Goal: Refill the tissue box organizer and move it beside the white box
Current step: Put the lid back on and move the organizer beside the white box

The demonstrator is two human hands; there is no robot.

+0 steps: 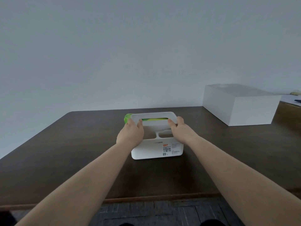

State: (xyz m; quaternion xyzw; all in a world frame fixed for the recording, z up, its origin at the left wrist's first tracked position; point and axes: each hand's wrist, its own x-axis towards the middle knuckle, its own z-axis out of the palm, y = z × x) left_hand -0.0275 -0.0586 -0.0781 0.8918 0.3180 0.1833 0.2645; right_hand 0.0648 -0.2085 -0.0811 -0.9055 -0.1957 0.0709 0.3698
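A dark wooden table [68, 144] fills the lower half of the view, set against a plain pale wall [130, 46]. At its far right corner stands the white box [241, 106], closed and well apart from everything else on the tabletop.

Near the middle of the table sits the white tissue box organizer [157, 150], its labelled front wall facing the camera and its front compartments open and, as far as can be seen, holding nothing. Across its rear section lies the white lid [154, 119], with a long slot in it. Through that slot, and past the lid's left end, shows a green tissue pack [127, 117]; it juts out beyond the lid on the left, so the lid seems not to be seated squarely yet.

The left hand [130, 136] grips the left end of the lid, fingers over its top edge and touching the green pack. The right hand [179, 129] grips the right end in the same way, thumb on the near edge.

By this evidence the refill is nearly done: the pack is inside and the lid is being pressed down or adjusted. Closing it fully is probably what remains of that step, and the move to the white box has not begun.
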